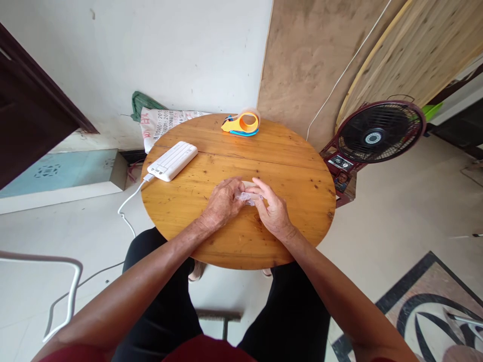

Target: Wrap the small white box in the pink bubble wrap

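Observation:
Over the middle of the round wooden table (241,246), my two hands meet around a small piece of crumpled clear plastic film (247,198). My left hand (224,200) pinches its left side between thumb and curled fingers. On the other side, my right hand (273,207) has its thumb and fingertips closed on the film, with the index finger raised above it. Something pale shows just behind the film, partly covered by fingers; what it is I cannot make out.
Near the far table edge stands an orange and blue tape dispenser (241,123). A white power bank (172,161) with a plugged-in white cable (127,200) lies at the left. Beyond the table's right edge is a fan (377,134); a printed sack (160,125) leans behind.

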Demonstrator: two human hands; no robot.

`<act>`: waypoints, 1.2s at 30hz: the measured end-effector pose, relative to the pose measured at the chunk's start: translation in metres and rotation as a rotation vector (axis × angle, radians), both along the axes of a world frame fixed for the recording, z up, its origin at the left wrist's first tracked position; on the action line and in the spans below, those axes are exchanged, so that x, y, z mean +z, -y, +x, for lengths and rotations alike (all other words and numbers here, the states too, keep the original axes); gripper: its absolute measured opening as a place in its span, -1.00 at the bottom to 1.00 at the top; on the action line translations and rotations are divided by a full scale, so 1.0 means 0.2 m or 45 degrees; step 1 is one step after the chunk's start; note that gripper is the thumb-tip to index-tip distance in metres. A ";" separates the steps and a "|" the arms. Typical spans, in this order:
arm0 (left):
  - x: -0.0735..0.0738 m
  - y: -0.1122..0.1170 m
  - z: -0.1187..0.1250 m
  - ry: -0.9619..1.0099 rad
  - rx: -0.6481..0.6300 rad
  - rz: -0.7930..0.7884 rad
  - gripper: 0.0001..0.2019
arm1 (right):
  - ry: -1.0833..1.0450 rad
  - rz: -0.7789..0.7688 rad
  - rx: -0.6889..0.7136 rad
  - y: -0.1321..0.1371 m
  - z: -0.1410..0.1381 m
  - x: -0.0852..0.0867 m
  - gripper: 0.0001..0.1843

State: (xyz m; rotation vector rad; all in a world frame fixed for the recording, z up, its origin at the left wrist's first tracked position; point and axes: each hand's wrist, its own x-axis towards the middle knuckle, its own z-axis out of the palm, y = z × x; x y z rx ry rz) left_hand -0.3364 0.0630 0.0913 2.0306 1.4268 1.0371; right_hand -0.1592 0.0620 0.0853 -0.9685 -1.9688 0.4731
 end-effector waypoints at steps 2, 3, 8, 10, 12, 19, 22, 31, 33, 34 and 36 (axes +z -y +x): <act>0.01 0.02 -0.02 -0.002 -0.041 -0.013 -0.82 | 0.031 0.064 0.039 0.01 0.01 0.00 -0.48; 0.02 0.03 -0.03 -0.013 -0.063 -0.014 -0.77 | 0.050 0.098 0.062 0.02 0.02 -0.01 -0.48; 0.00 0.06 -0.09 -0.071 -0.180 0.003 -0.53 | 0.172 0.236 0.108 0.04 0.05 -0.02 -0.45; -0.01 0.04 -0.11 -0.096 -0.214 -0.014 -0.37 | 0.222 0.273 0.128 0.04 0.06 -0.02 -0.44; -0.02 0.01 -0.12 -0.149 -0.260 -0.043 -0.23 | 0.258 0.297 0.140 0.03 0.07 -0.02 -0.44; -0.07 -0.10 -0.10 -0.123 -0.428 0.021 -0.30 | 0.280 0.311 0.138 0.02 0.07 -0.02 -0.46; -0.08 -0.10 -0.09 -0.030 -0.412 0.074 -0.32 | 0.264 0.280 0.134 0.02 0.06 0.00 -0.48; 0.07 -0.08 -0.01 0.555 -0.326 -0.574 -0.59 | 0.124 -0.166 0.118 -0.03 0.02 0.18 -0.50; 0.10 -0.11 -0.01 0.583 -0.310 -0.763 -0.67 | 0.068 -0.370 0.163 -0.05 0.04 0.22 -0.44; 0.11 -0.13 -0.02 0.579 -0.311 -0.835 -0.68 | 0.049 -0.450 0.192 -0.06 0.06 0.23 -0.38; 0.12 -0.17 -0.02 0.560 -0.332 -0.938 -0.68 | 0.032 -0.548 0.231 -0.08 0.08 0.23 -0.20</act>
